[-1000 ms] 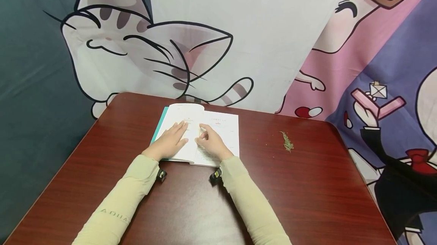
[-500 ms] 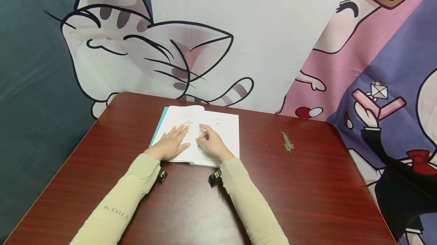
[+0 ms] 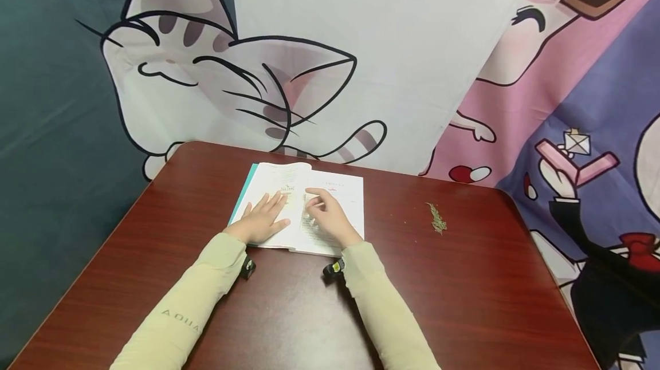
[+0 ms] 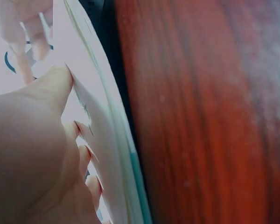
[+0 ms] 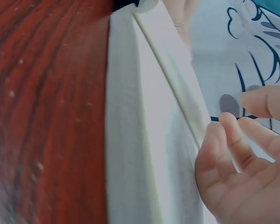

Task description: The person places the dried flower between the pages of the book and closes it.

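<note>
An open book with white printed pages and a teal cover edge lies on the table. My left hand rests on its left page, fingers spread and straight. Over the right page, beside the centre fold, my right hand is held with loosely bent fingers. The right wrist view shows a gap between the thumb and the index finger, and no thing held there. Whether a small scrap lies at the fold beneath these fingers is too small to tell.
A dried green sprig lies on the reddish-brown table to the right of the book, with tiny crumbs around it. Cartoon-printed cloth hangs behind the table.
My left hand has slid slightly down the left page, uncovering more print. The right hand's thumb and index finger have parted a little. The head view has shifted slightly.
</note>
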Action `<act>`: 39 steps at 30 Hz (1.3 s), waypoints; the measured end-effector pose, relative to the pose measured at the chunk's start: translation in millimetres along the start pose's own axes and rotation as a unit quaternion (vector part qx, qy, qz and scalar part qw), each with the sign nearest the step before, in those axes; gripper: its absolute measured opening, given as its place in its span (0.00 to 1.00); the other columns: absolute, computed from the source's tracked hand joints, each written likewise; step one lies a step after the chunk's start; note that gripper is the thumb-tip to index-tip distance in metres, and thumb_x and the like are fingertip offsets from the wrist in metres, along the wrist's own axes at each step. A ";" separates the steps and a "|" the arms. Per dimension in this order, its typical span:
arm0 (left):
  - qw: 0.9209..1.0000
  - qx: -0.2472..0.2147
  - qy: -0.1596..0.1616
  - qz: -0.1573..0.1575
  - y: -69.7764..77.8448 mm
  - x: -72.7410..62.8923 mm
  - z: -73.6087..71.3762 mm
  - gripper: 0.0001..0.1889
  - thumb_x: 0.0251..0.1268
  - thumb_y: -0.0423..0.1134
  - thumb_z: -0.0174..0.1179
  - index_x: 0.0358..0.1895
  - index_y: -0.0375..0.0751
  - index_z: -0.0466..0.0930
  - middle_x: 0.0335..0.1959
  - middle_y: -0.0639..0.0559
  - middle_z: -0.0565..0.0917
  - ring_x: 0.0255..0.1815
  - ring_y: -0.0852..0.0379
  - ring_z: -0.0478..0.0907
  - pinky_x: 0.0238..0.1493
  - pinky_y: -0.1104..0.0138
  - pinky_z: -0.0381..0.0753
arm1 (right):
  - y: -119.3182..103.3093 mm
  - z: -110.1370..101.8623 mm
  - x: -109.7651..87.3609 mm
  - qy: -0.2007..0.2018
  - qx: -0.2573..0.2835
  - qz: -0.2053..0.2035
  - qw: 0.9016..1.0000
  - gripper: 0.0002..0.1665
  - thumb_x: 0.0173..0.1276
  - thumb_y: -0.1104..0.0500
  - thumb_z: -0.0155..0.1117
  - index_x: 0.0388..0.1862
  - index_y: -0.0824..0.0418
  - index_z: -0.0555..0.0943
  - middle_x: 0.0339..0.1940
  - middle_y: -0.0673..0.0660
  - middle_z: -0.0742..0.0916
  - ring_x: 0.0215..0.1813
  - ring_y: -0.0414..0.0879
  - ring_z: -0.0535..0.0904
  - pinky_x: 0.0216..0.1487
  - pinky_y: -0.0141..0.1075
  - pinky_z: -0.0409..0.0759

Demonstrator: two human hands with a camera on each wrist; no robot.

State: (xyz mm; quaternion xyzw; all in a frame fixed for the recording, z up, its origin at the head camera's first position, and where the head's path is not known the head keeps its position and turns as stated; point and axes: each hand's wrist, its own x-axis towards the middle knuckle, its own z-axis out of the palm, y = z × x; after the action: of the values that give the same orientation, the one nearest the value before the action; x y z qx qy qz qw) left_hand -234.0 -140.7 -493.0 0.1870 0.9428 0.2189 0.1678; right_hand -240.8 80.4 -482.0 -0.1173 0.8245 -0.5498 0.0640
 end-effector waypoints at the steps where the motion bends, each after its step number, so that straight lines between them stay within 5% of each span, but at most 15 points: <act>1: 1.000 0.000 0.001 -0.001 -1.1 0.5 0.8 0.40 0.81 0.58 0.41 0.83 0.40 0.41 0.84 0.41 0.41 0.83 0.36 0.33 0.74 0.33 0.31 | -1.3 -2.3 -1.0 0.009 -0.003 -0.010 1.000 0.26 0.71 0.64 0.58 0.68 0.59 0.77 0.43 0.57 0.84 0.38 0.45 0.80 0.37 0.35 0.80; 8: 1.000 -0.010 0.003 -0.001 -2.8 -1.0 1.7 0.40 0.80 0.59 0.41 0.83 0.42 0.41 0.84 0.42 0.41 0.83 0.37 0.32 0.74 0.33 0.30 | -9.3 -25.3 -9.5 0.075 -0.040 -0.069 0.994 0.16 0.70 0.64 0.60 0.54 0.58 0.85 0.40 0.56 0.86 0.42 0.47 0.80 0.47 0.40 0.79; 20: 1.000 -0.010 0.010 0.005 -4.5 -5.3 3.0 0.39 0.81 0.59 0.41 0.83 0.42 0.41 0.84 0.43 0.41 0.83 0.37 0.32 0.74 0.34 0.30 | 1.9 -91.7 -20.4 0.104 -0.156 -0.141 0.972 0.11 0.72 0.65 0.61 0.49 0.62 0.85 0.41 0.58 0.86 0.39 0.49 0.81 0.43 0.41 0.80; 32: 1.000 -0.004 0.004 0.003 -4.1 -7.7 -1.1 0.40 0.81 0.60 0.40 0.83 0.42 0.40 0.84 0.43 0.40 0.83 0.38 0.31 0.75 0.35 0.30 | 24.5 -169.2 -27.3 0.147 -0.215 -0.097 0.961 0.10 0.73 0.65 0.61 0.49 0.65 0.85 0.41 0.62 0.82 0.41 0.53 0.75 0.45 0.46 0.74; 39: 1.000 0.001 0.001 0.002 4.7 -9.8 -6.0 0.38 0.82 0.57 0.42 0.83 0.40 0.42 0.84 0.41 0.42 0.83 0.37 0.34 0.75 0.34 0.32 | 39.2 -210.9 -46.4 0.133 -0.285 -0.019 0.949 0.16 0.74 0.62 0.58 0.56 0.69 0.80 0.49 0.69 0.82 0.48 0.62 0.77 0.53 0.55 0.75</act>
State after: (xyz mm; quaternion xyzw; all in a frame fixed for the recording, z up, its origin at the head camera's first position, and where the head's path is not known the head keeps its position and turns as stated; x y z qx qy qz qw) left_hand -226.5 -143.1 -483.5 0.1885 0.9429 0.2186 0.1663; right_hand -250.3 295.2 -437.5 -0.0718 0.9455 -0.3039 -0.0923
